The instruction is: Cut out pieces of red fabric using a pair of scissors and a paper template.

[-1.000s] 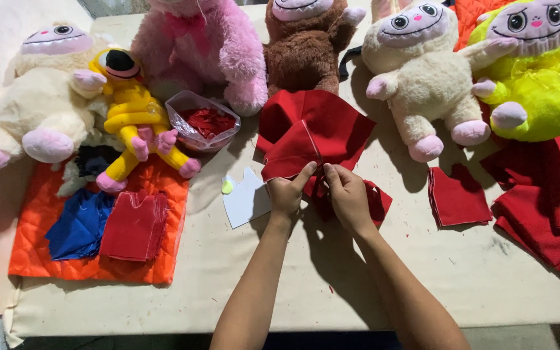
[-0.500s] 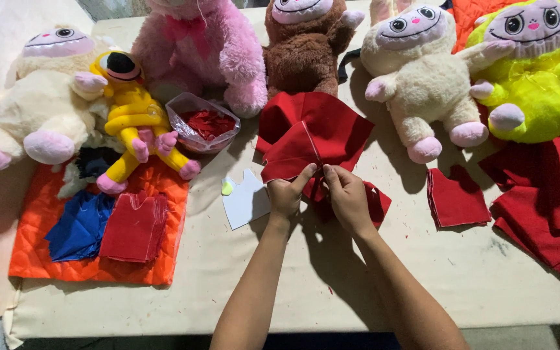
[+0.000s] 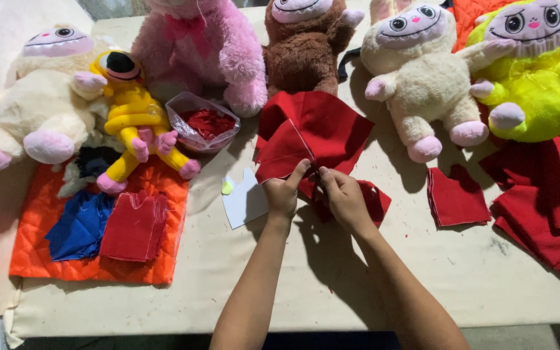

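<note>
My left hand (image 3: 283, 193) and my right hand (image 3: 341, 194) meet at the middle of the table, both pinching the near edge of a folded piece of red cloth (image 3: 315, 129). The cloth fans out beyond my fingers toward the brown plush toy (image 3: 306, 52). More red cloth (image 3: 376, 201) lies under my right hand. A white paper template (image 3: 244, 202) with a small yellow-green chalk (image 3: 227, 187) lies just left of my left hand.
Plush toys line the far edge: cream (image 3: 40, 110), yellow (image 3: 134, 116), pink (image 3: 202, 45), cream (image 3: 422, 84), neon yellow (image 3: 533, 71). A clear bowl of red scraps (image 3: 203, 122), an orange quilted mat (image 3: 40, 233) with blue and red pieces, and red cloth stacks (image 3: 455, 198) (image 3: 552, 201) at right.
</note>
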